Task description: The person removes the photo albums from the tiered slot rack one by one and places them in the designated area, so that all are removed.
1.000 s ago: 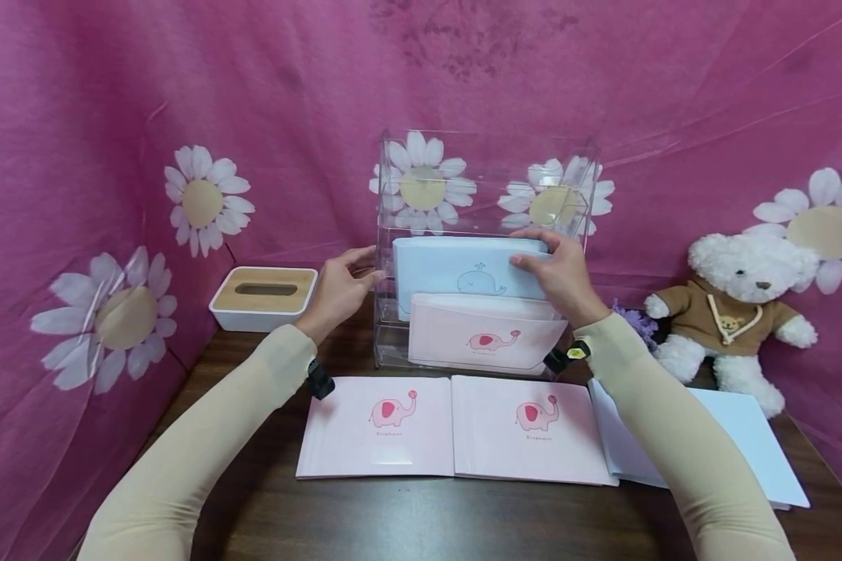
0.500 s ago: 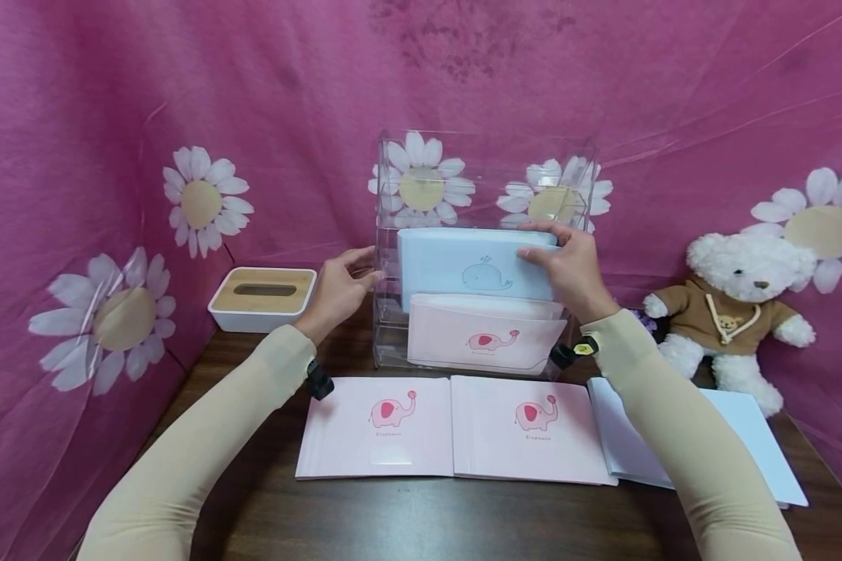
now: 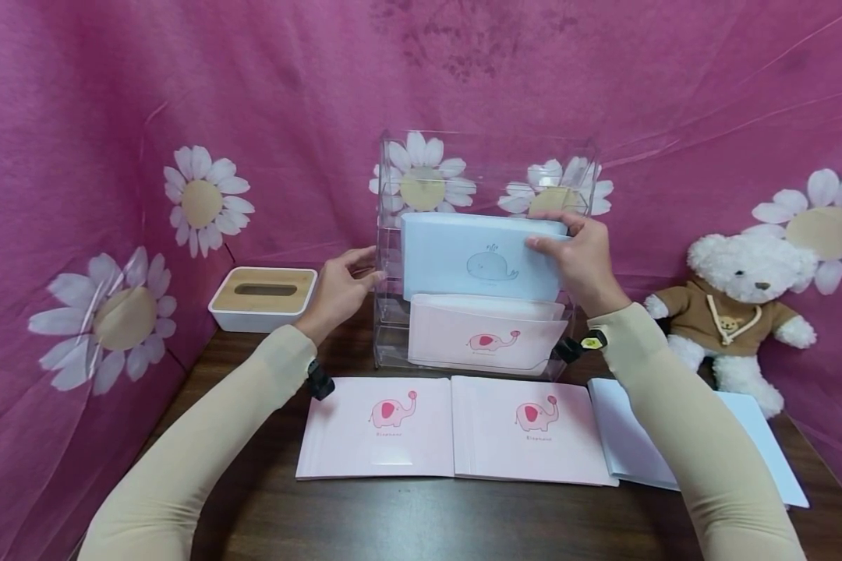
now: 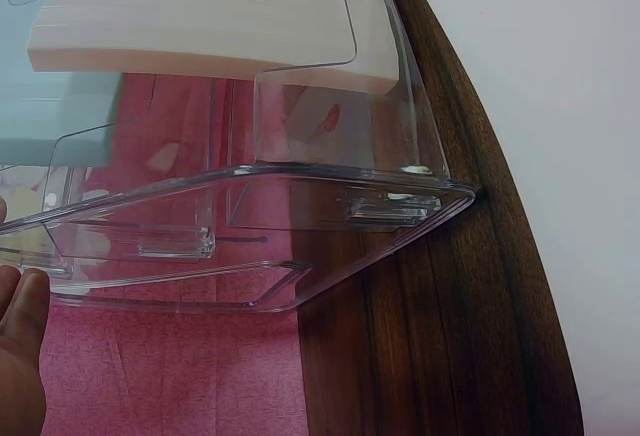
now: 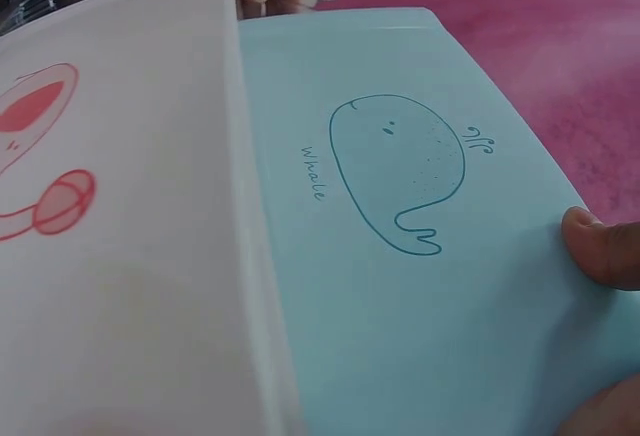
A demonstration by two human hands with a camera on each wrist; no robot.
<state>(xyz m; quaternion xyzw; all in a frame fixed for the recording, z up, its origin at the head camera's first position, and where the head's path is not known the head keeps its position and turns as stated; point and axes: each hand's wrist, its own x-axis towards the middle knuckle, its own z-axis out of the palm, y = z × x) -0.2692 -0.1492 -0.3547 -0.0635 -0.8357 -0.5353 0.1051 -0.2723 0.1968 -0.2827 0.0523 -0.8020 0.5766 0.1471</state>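
In the head view, a light blue booklet with a whale drawing stands tilted in the clear plastic rack. My right hand pinches its upper right corner, thumb in front and fingers behind. The right wrist view shows the thumb on the cover, which reads "Whale". Below and in front of it, a pink elephant booklet sits in the rack's lowest tier and hides the blue booklet's bottom edge. My left hand holds the rack's left side; its fingertips show at the rack's edge in the left wrist view.
Two pink elephant booklets lie side by side before the rack. A pale blue booklet lies to their right, partly under my right sleeve. A tissue box is at left, a teddy bear at right.
My right hand has moved up and slightly right, raising the blue whale booklet with it. More of its cover shows above the pink one. The left hand and rack have stayed put.
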